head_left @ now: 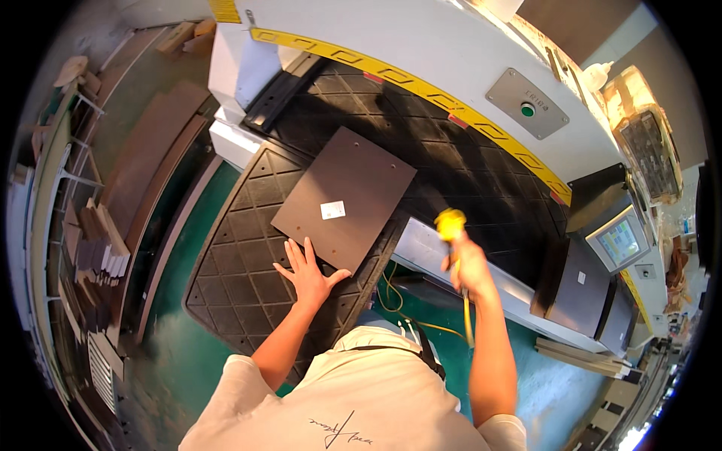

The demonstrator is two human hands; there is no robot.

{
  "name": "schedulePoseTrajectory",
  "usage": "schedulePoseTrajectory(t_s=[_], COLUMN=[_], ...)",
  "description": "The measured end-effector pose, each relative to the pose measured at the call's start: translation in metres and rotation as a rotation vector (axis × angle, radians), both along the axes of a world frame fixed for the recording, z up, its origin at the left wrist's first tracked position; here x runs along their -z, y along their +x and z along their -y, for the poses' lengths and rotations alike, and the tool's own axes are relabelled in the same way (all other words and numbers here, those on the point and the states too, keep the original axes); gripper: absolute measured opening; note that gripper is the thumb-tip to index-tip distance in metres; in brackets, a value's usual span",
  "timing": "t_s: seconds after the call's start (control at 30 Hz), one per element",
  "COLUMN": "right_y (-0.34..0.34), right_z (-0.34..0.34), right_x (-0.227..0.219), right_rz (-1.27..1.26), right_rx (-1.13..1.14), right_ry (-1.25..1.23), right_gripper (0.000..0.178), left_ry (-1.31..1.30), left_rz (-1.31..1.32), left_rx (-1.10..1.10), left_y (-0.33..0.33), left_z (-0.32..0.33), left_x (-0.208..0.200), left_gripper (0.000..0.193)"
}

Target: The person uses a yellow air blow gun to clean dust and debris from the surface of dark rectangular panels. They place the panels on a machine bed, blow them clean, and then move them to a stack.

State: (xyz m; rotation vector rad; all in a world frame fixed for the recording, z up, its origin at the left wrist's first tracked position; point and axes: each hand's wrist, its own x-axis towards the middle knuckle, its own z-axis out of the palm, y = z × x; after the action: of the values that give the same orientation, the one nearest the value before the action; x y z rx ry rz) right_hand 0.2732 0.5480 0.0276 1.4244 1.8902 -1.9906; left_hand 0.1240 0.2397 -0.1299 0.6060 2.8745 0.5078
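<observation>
"Brown panel (365,197): where does it lie?"
"Near the centre of the frame, flat on black ribbed matting (239,252)."
"State of the hands?"
"Left hand (308,282): fingers spread at the panel's lower edge, pinching nothing. Right hand (472,269), right of centre: curled around a yellow-headed tool (450,223)."
"Which step?"
"Apparently, steadying the panel with the tool ready; the next move would call for a steady left palm and controlled aim."

A dark brown rectangular panel (353,192), white-labelled, lies flat at the spread fingertips (307,246) of the left hand (310,284); a blurred, yellow-headed handheld tool (450,222) sits within the right hand's (471,266) curled fingers (456,264).
</observation>
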Motion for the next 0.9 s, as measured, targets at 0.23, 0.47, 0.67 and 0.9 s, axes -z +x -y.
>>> schedulePoseTrajectory(t_s=[0.23,0.47,0.67,0.9], right_y=[-0.075,-0.066,-0.011,-0.008], right_z=[-0.002,0.009,0.039,0.035], right_x=[0.015,-0.008,0.027,-0.017], right_rz=[-0.177,-0.196,-0.43,-0.745], right_rx=[0.183,0.046,0.515,0.533], right_ry=[0.083,-0.426,-0.798,-0.838], right_gripper=[0.061,0.04,0.052,0.055], left_ry=[0.052,0.066,0.15,0.134], left_rz=[-0.013,-0.102,-0.203,-0.192], left_rx=[0.128,0.107,0.075,0.068], left_y=[-0.034,-0.096,-0.168,-0.241], left_z=[-0.036,-0.117,-0.191,-0.23], left_x=[0.006,0.018,0.051,0.06], left_gripper=[0.133,0.132,0.125,0.125])
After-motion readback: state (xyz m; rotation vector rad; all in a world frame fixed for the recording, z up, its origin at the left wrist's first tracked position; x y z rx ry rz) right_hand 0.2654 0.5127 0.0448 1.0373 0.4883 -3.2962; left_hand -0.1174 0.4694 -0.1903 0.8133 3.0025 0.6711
